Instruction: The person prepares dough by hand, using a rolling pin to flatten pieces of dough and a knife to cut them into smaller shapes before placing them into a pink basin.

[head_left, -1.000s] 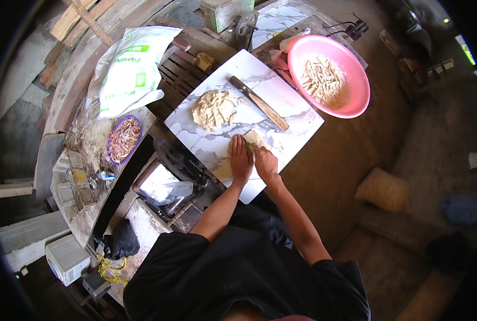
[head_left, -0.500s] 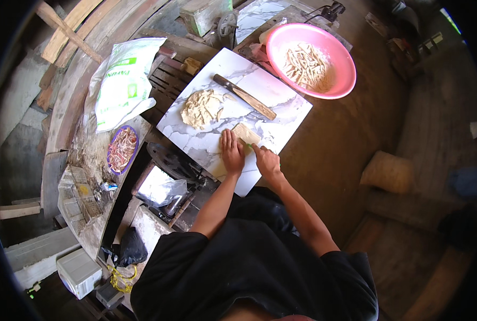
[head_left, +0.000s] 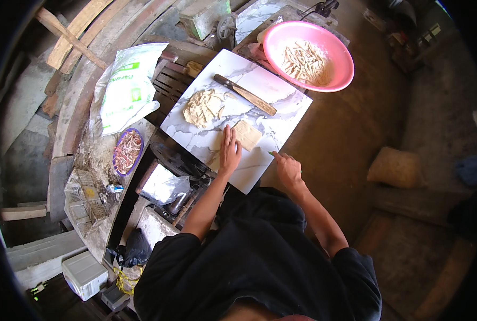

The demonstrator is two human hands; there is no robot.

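My left hand lies flat on a white marble-patterned slab, fingers apart, its fingertips touching a pale squarish piece of dough. My right hand rests at the slab's near right edge with fingers curled around something small with a green tip; I cannot make out what it is. A heap of cut dough sits on the slab to the left. A wooden-handled knife lies across the slab's middle.
A pink basin with pale strips stands beyond the slab. A white and green sack lies at left, a purple plate of strips below it. A dark stove and foil sheet sit under my left arm.
My right hand has left the dough piece and moved right to the slab's edge. My left hand stays by the dough. The view has shifted as my head moved.
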